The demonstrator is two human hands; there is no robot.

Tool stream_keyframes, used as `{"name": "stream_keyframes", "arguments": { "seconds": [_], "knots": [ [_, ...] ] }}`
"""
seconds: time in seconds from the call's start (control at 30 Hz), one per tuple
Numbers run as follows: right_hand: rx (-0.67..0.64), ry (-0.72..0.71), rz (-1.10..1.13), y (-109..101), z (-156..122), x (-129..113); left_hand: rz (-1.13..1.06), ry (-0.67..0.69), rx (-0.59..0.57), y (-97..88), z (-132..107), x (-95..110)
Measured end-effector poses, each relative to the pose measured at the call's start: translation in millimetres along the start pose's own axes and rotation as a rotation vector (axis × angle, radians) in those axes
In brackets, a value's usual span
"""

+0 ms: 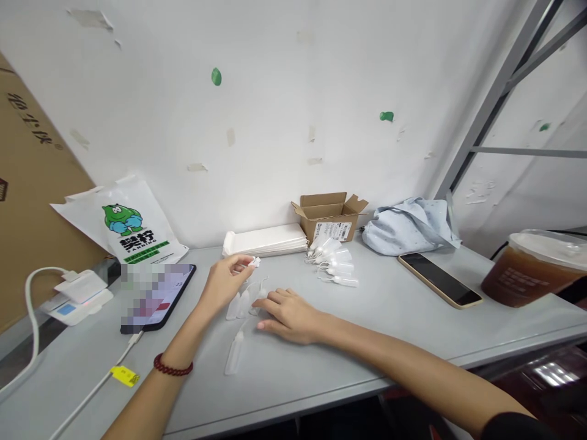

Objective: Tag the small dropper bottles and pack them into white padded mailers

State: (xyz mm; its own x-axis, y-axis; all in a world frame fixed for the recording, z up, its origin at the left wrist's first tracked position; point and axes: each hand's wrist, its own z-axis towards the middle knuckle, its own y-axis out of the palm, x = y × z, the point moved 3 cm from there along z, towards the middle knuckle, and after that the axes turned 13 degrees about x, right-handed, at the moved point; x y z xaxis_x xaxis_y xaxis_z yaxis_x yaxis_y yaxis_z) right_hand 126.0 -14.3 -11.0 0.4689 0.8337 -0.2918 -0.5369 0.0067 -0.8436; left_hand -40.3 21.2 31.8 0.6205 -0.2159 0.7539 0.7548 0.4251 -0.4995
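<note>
Across the smooth grey tabletop (pixel 284 379), several small translucent plastic squeeze bottles with thin tips are lying between and around the person's hands. Nearest the front edge, a single clear, slender bottle (pixel 235 354) is resting on its side, its long axis running away from the person and leaning slightly to the right; its base is facing the person and its thin tip is pointing away, toward the right hand (pixel 291 315). Just beyond it, a small cluster of similar frosted bottles (pixel 238 305) is lying with bodies toward the person and tips pointing away. The left hand (pixel 228 278) is hovering beyond the cluster, its grip narrowing on a small, crumpled-looking white piece (pixel 255 263) held at the fingertips. The right hand is hanging palm-down beside the cluster, thumb and forefinger standing apart in a fairly wide grip, the forefinger reaching over the bottles; whether it is touching one cannot be told. Farther off to the right, a heap of clear squeeze bottles (pixel 340 269) is lying mostly crosswise, tips pointing left and bases right. Behind this heap, an open brown cardboard box (pixel 330 229) is standing beside a flat white stack (pixel 270 239) near the wall.
</note>
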Motion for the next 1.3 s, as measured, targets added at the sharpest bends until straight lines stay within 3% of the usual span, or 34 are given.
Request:
{"name": "stream_keyframes", "arguments": {
  "seconds": [0.4,0.7,1.0,1.17,1.3],
  "knots": [
    [0.063,-0.05,-0.044,14,4,5,0.037,-0.028,-0.036,4.3,-2,2],
    [0.064,-0.045,-0.289,-1,-7,18,0.019,-0.045,-0.071,7.1,-2,-4],
    [0.478,-0.341,-0.583,-21,-15,19,-0.147,-0.176,-0.146,13.2,-8,0],
    [0.611,-0.42,-0.431,-30,-19,0,-0.31,-0.212,-0.265,17.5,-11,1],
    [0.644,-0.428,-0.287,-36,-20,-9,-0.481,-0.227,-0.376,16.0,-14,8]
  ]
}}
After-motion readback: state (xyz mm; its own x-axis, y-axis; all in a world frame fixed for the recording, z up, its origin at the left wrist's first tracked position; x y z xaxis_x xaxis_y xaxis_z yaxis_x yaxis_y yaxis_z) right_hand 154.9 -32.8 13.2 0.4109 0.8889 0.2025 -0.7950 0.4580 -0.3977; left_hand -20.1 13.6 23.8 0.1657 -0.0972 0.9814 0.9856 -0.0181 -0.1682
